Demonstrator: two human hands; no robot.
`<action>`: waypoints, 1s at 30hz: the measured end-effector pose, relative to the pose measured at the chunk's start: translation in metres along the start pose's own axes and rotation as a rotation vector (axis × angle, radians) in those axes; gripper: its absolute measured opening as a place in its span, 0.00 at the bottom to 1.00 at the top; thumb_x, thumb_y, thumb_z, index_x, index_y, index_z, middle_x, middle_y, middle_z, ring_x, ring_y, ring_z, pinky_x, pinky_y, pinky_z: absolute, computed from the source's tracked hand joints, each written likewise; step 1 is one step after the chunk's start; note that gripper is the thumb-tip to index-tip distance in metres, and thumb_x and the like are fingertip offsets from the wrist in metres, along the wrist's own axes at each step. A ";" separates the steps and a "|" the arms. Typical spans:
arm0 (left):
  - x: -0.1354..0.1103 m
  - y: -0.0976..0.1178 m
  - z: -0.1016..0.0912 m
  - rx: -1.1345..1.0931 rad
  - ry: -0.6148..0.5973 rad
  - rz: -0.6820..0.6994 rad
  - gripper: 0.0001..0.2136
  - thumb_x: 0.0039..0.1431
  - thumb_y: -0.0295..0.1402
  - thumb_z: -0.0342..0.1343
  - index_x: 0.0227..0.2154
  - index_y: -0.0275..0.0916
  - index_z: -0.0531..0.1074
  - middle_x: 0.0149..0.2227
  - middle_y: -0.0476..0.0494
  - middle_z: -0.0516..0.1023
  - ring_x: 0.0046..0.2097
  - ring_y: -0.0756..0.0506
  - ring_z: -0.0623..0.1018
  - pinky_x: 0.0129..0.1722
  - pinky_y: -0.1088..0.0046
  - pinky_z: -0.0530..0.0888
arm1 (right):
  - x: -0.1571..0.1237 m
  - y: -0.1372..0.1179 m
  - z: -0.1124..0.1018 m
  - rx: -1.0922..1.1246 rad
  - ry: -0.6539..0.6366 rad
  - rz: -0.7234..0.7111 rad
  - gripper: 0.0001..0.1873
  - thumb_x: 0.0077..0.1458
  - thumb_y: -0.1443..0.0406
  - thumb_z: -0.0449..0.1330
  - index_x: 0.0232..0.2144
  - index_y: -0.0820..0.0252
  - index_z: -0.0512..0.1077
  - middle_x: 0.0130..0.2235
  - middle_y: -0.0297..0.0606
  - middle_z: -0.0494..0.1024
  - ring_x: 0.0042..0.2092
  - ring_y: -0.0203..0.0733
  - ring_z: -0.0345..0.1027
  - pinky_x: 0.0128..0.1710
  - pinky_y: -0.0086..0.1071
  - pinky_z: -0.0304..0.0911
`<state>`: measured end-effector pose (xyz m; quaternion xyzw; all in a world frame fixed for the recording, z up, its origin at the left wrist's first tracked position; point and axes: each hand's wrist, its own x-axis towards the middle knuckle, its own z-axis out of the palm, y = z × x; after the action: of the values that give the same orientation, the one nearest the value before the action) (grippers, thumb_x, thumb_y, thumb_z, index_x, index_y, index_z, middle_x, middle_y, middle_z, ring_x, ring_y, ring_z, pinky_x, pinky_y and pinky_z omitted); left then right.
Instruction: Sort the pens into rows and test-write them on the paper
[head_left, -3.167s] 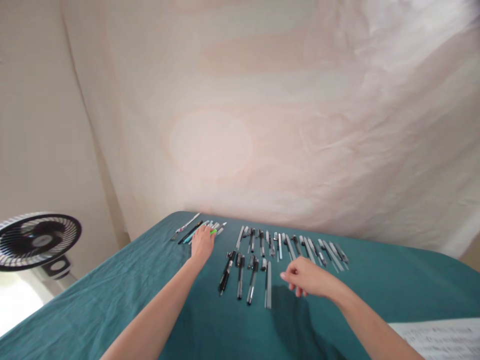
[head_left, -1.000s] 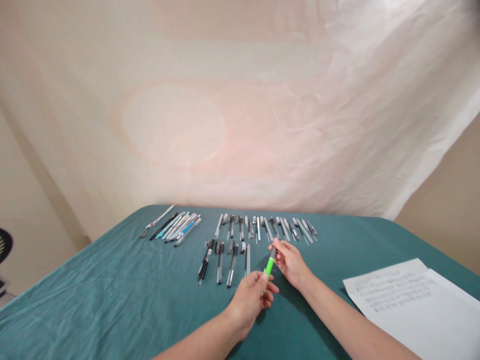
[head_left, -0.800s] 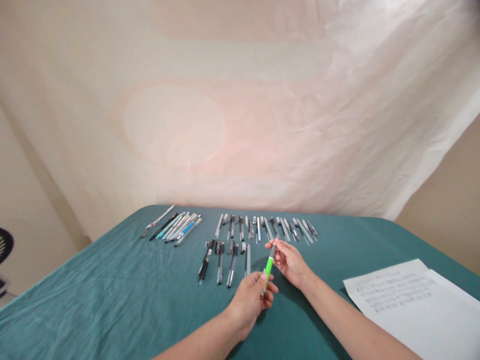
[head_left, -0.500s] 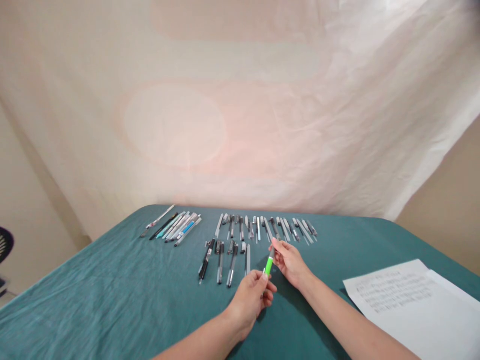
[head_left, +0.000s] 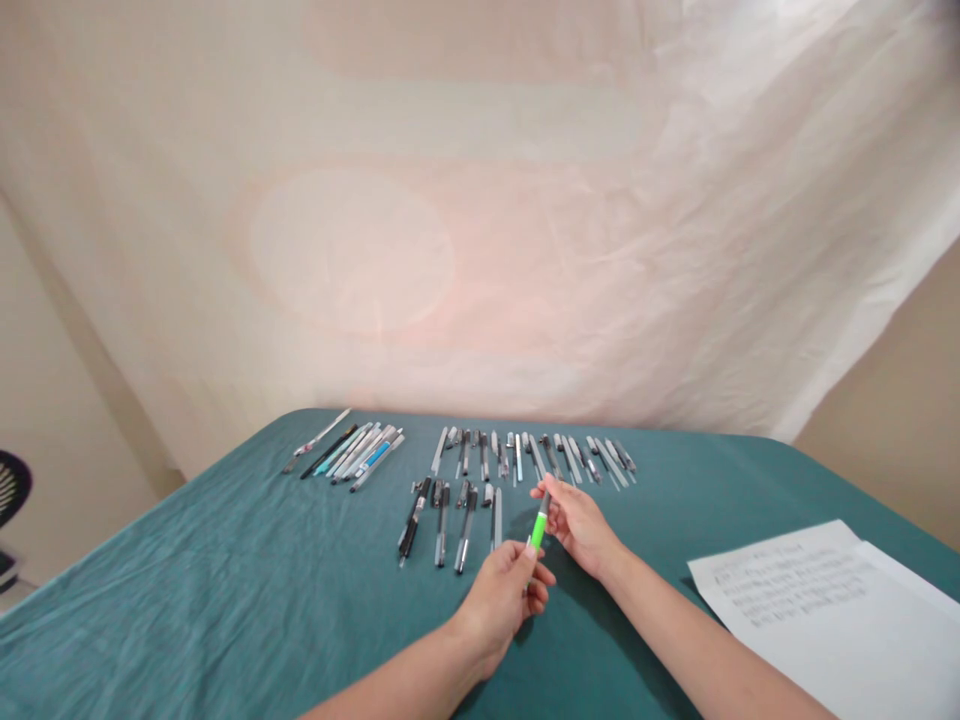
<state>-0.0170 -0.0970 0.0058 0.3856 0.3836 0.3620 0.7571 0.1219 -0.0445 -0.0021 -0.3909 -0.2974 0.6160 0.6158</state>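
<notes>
Between my two hands is a pen (head_left: 538, 530) with a bright green barrel section and a grey end, tilted upward. My left hand (head_left: 510, 592) is closed round its lower part, the thumb lying along the green. At the grey upper end, the fingertips of my right hand (head_left: 576, 522) pinch the pen. Just beyond the hands lies a short row of taken-apart pens, among them a dark pen (head_left: 466, 530) and a pale grey tube (head_left: 498, 518). The pen's lowest end is hidden in my left palm.
Farther back, a longer row of disassembled pens (head_left: 536, 457) stretches across the green cloth (head_left: 225, 590). A bunch of pens (head_left: 367, 455) lies at the back left. Handwritten paper sheets (head_left: 840, 600) rest on the right. Part of a black fan (head_left: 11, 490) shows at the left edge.
Both hands stay on the pen in almost the same place. The fingers of my right hand have shifted slightly at the grey end.
</notes>
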 end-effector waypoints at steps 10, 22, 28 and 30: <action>-0.003 0.003 0.001 -0.035 -0.031 -0.005 0.09 0.57 0.35 0.45 0.33 0.33 0.62 0.24 0.49 0.69 0.21 0.56 0.65 0.22 0.79 0.59 | 0.000 -0.005 -0.004 0.036 -0.079 0.004 0.09 0.43 0.62 0.63 0.27 0.63 0.73 0.30 0.36 0.76 0.18 0.22 0.54 0.17 0.19 0.53; 0.001 -0.002 -0.001 0.035 -0.001 0.015 0.11 0.54 0.38 0.48 0.31 0.34 0.61 0.24 0.49 0.69 0.21 0.56 0.65 0.22 0.79 0.59 | -0.002 0.003 0.002 -0.094 0.029 -0.032 0.14 0.41 0.58 0.63 0.18 0.63 0.69 0.13 0.27 0.64 0.15 0.24 0.49 0.14 0.20 0.48; -0.002 0.004 0.000 -0.018 -0.038 -0.015 0.12 0.52 0.40 0.50 0.32 0.35 0.62 0.22 0.51 0.67 0.20 0.56 0.63 0.21 0.79 0.58 | -0.002 -0.004 0.000 0.004 -0.056 -0.015 0.11 0.42 0.59 0.62 0.26 0.63 0.73 0.29 0.36 0.76 0.17 0.22 0.52 0.16 0.19 0.51; -0.002 0.006 0.000 -0.047 -0.052 -0.038 0.12 0.52 0.39 0.50 0.32 0.35 0.62 0.22 0.52 0.66 0.19 0.56 0.62 0.21 0.79 0.57 | -0.003 -0.006 0.001 0.012 -0.076 0.001 0.11 0.42 0.60 0.62 0.28 0.61 0.74 0.33 0.36 0.76 0.17 0.23 0.53 0.16 0.20 0.52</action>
<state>-0.0196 -0.0956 0.0117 0.3698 0.3622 0.3464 0.7823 0.1240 -0.0473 0.0034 -0.3636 -0.3171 0.6324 0.6061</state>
